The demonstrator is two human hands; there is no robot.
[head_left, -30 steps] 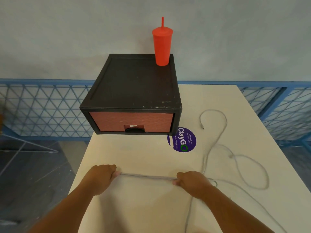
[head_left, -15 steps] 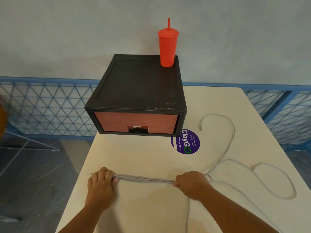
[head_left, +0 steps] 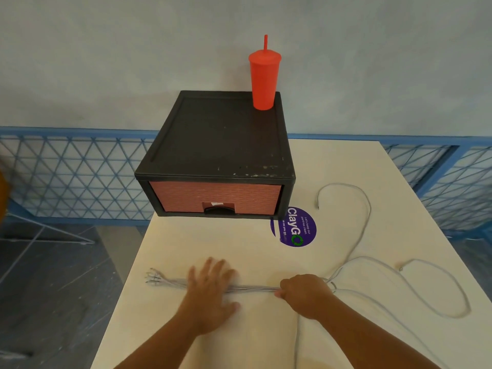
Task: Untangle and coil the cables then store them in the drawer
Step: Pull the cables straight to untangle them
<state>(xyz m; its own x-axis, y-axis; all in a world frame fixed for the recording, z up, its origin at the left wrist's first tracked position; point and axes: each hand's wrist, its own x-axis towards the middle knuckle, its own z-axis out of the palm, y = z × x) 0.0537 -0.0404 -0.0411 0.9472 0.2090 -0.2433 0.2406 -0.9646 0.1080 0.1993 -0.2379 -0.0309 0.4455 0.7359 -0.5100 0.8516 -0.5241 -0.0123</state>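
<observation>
Several grey cables (head_left: 253,288) lie gathered in a straight bundle across the near part of the cream table (head_left: 213,243), their plug ends (head_left: 153,276) fanned out at the left. My left hand (head_left: 210,291) lies flat and a little blurred on the bundle, fingers spread. My right hand (head_left: 306,292) grips the bundle's right end. From there loose cable loops (head_left: 439,283) trail over the table's right side. The black drawer unit (head_left: 221,145) with its shut red drawer front (head_left: 215,197) stands at the table's back.
A red tumbler with a straw (head_left: 263,78) stands on the drawer unit's back right corner. A purple round sticker (head_left: 295,227) lies on the table right of the unit. The table's left edge drops to a dark floor; a blue lattice fence (head_left: 74,179) runs behind.
My left hand has let go of the bundle's left end and slid right, now lying flat on the cables. The plug ends are exposed at the left. The right hand holds its place.
</observation>
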